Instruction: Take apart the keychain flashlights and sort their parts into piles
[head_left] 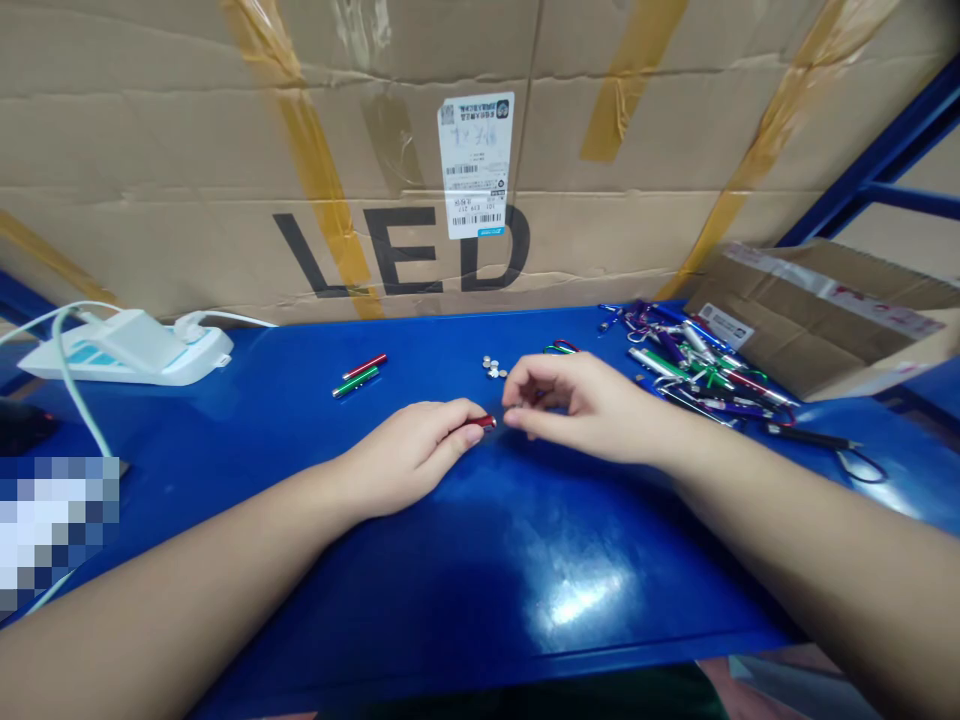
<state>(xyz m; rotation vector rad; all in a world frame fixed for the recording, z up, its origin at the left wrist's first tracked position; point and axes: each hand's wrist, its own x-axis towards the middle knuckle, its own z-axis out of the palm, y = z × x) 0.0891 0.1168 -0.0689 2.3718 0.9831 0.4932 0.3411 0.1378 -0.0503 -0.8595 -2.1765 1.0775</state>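
Here, near the middle of the frame, the left hand (405, 460) clamps a small red tube (480, 422) on the blue table (525, 590), while the right hand (581, 405) pinches shut just beside it, below tiny silver discs (493, 367)

Bright light from above, w/ 1 white glare patch (577, 592) on blue tabletop (420, 640); shadows faint; wide-angle bend at frame edges; pixelated block (56, 525) lower left.
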